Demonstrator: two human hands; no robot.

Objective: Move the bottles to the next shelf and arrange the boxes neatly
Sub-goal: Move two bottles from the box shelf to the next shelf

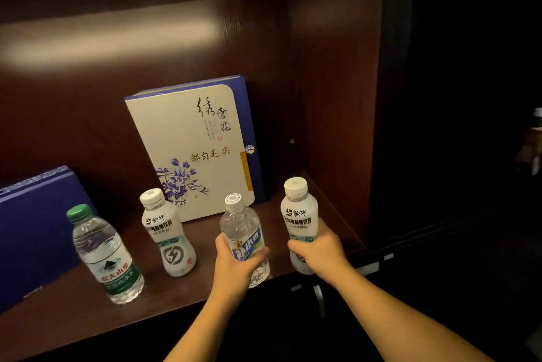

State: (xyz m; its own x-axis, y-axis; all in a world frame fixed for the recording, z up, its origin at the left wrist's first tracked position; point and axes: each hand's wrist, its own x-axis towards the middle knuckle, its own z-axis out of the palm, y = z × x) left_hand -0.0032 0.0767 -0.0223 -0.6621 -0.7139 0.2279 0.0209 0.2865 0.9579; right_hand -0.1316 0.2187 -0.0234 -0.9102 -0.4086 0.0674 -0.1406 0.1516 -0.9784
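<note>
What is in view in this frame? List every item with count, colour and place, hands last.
green-capped water bottle: 1, clear with green label, upright at shelf front left.
white drink bottles: 2, white with white caps; one stands free left of centre, one at right held by the right hand.
clear blue-label bottle: 1, white cap, centre front, held by the left hand.
cream box: 1, cream front with blue flower print and blue edges, standing at the back, leaning.
blue box: 1, dark blue, far left, partly cut off.
shelf: 1, dark brown wood.
left hand: grips the clear bottle.
right hand: grips the white bottle.
</note>
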